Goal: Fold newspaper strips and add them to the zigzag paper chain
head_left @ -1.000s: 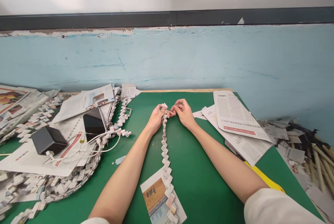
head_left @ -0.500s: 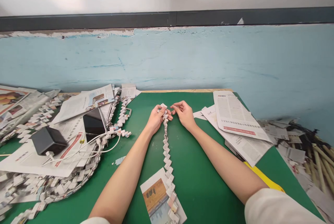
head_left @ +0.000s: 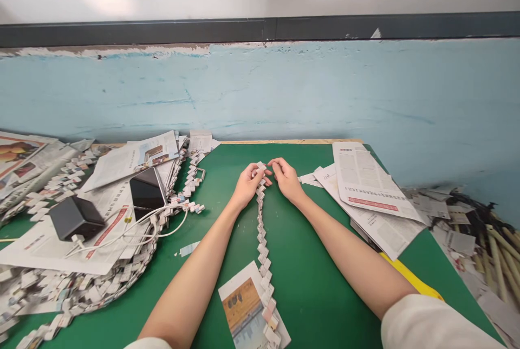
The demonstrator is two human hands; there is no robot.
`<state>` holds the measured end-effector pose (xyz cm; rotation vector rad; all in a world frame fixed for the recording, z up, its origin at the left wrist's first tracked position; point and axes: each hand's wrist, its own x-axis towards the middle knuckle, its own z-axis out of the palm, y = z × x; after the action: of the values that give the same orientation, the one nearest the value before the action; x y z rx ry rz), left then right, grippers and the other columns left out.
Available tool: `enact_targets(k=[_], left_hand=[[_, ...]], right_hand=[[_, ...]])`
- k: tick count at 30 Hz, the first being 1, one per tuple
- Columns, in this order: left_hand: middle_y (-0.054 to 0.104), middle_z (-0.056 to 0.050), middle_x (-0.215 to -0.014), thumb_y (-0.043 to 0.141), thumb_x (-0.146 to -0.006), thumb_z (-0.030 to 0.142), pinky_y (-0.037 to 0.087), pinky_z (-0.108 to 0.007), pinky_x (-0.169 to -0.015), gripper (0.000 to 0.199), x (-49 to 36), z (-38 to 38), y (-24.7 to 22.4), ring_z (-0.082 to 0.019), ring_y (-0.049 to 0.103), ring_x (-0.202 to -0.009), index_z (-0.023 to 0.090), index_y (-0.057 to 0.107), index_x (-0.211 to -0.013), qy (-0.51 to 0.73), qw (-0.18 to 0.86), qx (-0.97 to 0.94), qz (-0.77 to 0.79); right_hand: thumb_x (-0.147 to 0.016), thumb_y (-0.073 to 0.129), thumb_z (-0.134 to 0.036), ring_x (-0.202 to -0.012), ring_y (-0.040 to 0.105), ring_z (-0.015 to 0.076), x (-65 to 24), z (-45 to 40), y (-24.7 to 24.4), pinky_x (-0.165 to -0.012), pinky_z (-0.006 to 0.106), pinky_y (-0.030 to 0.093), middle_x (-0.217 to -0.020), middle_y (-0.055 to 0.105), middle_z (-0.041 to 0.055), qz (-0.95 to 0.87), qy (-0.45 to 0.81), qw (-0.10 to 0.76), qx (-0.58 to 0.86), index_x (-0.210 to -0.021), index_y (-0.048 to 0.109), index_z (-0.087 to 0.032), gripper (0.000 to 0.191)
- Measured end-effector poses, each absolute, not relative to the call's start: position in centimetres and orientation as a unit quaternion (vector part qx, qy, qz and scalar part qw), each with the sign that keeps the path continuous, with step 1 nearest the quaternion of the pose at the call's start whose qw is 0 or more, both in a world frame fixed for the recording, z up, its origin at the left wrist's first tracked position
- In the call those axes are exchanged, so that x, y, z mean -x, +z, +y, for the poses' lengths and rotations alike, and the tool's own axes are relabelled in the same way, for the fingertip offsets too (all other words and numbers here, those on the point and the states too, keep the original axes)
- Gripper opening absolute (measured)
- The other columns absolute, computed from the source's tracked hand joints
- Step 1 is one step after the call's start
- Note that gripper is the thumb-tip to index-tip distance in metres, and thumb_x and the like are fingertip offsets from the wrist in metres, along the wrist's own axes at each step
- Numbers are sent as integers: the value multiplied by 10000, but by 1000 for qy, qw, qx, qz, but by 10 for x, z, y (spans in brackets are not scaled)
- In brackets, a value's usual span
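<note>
A zigzag chain of folded paper (head_left: 263,254) runs down the middle of the green table, from my hands to a printed sheet (head_left: 244,305) near the front edge. My left hand (head_left: 248,183) pinches the chain's top end between thumb and fingers. Just to its right, my right hand (head_left: 285,180) is closed with bent fingers, its fingertips close to the chain's end. Whatever those right fingertips hold, if anything, is too small to make out.
On the left, a black box (head_left: 76,218), a phone (head_left: 147,193) and white cables lie on newspapers among more paper chains (head_left: 101,289). Folded newspapers (head_left: 371,181) and a yellow object (head_left: 410,276) are at the right. A blue wall (head_left: 260,89) stands behind the table.
My left hand has shifted slightly right with the chain's top end, and the chain's upper part has moved with it. The right hand stays nearly in place, its fingers a little more curled.
</note>
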<state>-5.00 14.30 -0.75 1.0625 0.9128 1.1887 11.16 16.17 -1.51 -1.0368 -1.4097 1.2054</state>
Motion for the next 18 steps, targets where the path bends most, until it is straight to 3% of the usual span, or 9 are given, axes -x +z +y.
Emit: enact_targets(k=[5, 10, 18], left_hand=[[704, 11, -690, 794, -826, 574, 569, -275, -656, 487, 49, 143, -19, -154, 702, -608, 214, 483, -928, 497, 590, -481, 417], [699, 12, -753, 765, -855, 567, 567, -293, -656, 472, 49, 140, -16, -161, 693, -619, 225, 482, -1014, 479, 607, -477, 417], [710, -77, -1164, 662, -951, 420, 475, -333, -1038, 264, 49, 138, -4, -220, 631, -1170, 222, 645, -1125, 588, 468, -472, 461]], right_hand=[[-957, 654, -554, -536, 499, 161, -108, 158, -14, -572, 291, 428, -571, 506, -59, -609, 508, 453, 407, -951, 628, -255, 300], [-958, 637, -582, -484, 490, 153, -109, 165, -21, -538, 287, 411, -547, 509, -69, -598, 551, 443, 377, -927, 594, -250, 336], [-911, 672, -663, -565, 395, 130, -116, 172, -17, -545, 271, 346, -655, 461, -43, -562, 543, 492, 384, -896, 612, -221, 446]])
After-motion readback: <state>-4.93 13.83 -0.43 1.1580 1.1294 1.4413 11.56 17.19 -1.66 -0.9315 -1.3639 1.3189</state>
